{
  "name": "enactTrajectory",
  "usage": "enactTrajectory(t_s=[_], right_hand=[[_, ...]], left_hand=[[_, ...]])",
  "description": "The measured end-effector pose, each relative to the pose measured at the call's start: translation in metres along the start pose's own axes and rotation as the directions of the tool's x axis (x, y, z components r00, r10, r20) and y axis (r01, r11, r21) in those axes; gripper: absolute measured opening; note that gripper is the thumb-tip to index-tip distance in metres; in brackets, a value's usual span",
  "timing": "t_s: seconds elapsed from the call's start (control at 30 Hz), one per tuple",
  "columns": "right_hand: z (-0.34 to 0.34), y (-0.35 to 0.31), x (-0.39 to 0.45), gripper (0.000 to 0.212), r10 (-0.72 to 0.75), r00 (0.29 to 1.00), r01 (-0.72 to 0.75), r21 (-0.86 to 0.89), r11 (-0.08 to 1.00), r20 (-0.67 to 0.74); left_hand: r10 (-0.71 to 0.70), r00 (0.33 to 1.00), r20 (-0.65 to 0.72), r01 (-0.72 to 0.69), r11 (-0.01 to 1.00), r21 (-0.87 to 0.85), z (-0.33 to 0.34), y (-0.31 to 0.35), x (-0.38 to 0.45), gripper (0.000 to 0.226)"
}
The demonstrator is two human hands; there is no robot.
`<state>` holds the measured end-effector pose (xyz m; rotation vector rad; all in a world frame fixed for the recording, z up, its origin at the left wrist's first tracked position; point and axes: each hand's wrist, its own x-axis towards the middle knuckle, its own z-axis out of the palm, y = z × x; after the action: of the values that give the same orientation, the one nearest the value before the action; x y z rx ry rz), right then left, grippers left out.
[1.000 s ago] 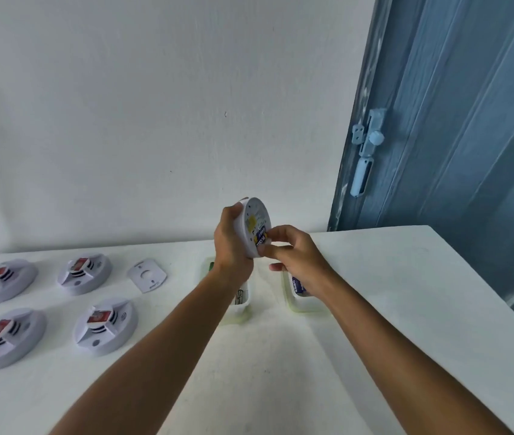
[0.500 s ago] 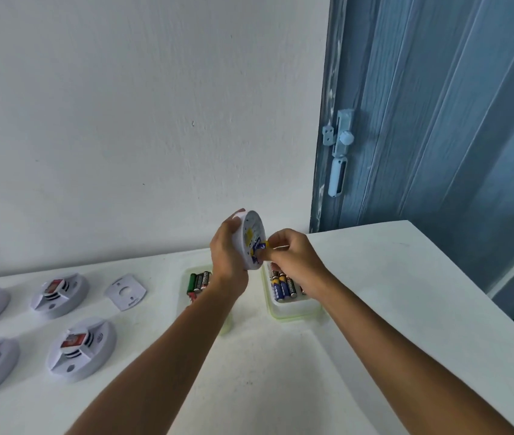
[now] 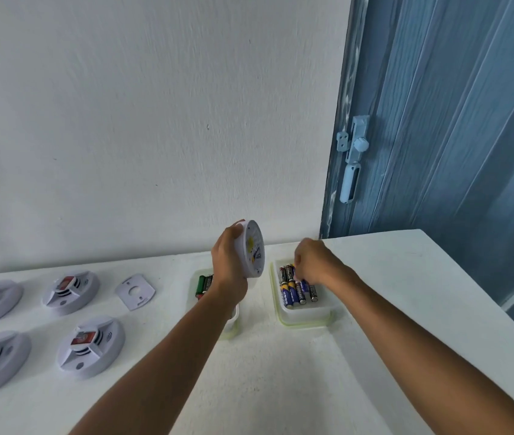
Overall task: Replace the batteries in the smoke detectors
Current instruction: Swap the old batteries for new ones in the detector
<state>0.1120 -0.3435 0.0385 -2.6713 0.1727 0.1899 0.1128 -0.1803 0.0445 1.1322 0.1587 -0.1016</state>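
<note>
My left hand [image 3: 228, 262] holds a round white smoke detector [image 3: 253, 248] on edge above the table, its open back turned to the right. My right hand [image 3: 313, 262] is down in a white tray with a green rim [image 3: 304, 315], fingers curled over several blue and black batteries [image 3: 295, 290]; whether it grips one is hidden. A second tray [image 3: 232, 321] under my left wrist holds green and dark batteries [image 3: 203, 284]. Several white smoke detectors with red labels lie at the left, one of them [image 3: 90, 346] nearest my forearm.
A loose white mounting plate [image 3: 135, 291] lies between the detectors and the trays. The white table [image 3: 390, 277] ends at the right, beside a blue door [image 3: 456, 127] with a latch. A white wall stands behind.
My right hand left the detector's back and dropped right into the tray of blue batteries. The view shifted left, showing more detectors.
</note>
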Motion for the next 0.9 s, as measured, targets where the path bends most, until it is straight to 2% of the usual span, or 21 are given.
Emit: enactTrajectory(t_s=[0.07, 0.2, 0.27, 0.33, 0.4, 0.47, 0.7, 0.9], right_hand=[[0.008, 0.0, 0.001, 0.016, 0.03, 0.999, -0.026, -0.153, 0.988, 0.03], [0.011, 0.001, 0.001, 0.019, 0.049, 0.999, -0.052, -0.177, 0.983, -0.024], [0.006, 0.002, 0.0, 0.014, 0.026, 0.998, -0.032, -0.106, 0.994, -0.063], [0.001, 0.0, -0.003, 0.011, -0.063, 0.991, 0.077, 0.121, 0.99, -0.114], [-0.005, -0.011, -0.016, 0.018, -0.172, 0.975, 0.215, 0.41, 0.887, -0.138], [-0.004, -0.024, -0.03, 0.025, -0.243, 0.958, 0.287, 0.538, 0.793, -0.153], [0.013, -0.039, -0.043, 0.027, -0.204, 0.937, 0.338, 0.584, 0.738, -0.283], [0.012, -0.045, -0.049, 0.024, -0.252, 0.903, 0.409, 0.515, 0.753, -0.349]], left_hand=[[-0.01, 1.0, 0.005, 0.01, 1.0, -0.011, -0.001, 0.0, -0.001, 0.043], [-0.045, 0.999, 0.012, 0.046, 0.999, -0.024, -0.003, 0.001, -0.004, 0.05], [-0.067, 0.998, 0.02, 0.068, 0.997, -0.046, -0.004, 0.001, -0.003, 0.062], [-0.081, 0.996, 0.045, 0.085, 0.993, -0.087, -0.006, 0.0, -0.003, 0.061], [-0.089, 0.992, 0.088, 0.099, 0.989, -0.111, -0.007, 0.001, -0.004, 0.045], [-0.12, 0.984, 0.132, 0.135, 0.984, -0.114, -0.006, 0.002, -0.006, 0.041], [-0.124, 0.987, 0.106, 0.131, 0.989, -0.067, -0.004, 0.005, -0.008, 0.043], [-0.106, 0.993, 0.05, 0.109, 0.992, -0.064, -0.001, 0.002, -0.008, 0.036]])
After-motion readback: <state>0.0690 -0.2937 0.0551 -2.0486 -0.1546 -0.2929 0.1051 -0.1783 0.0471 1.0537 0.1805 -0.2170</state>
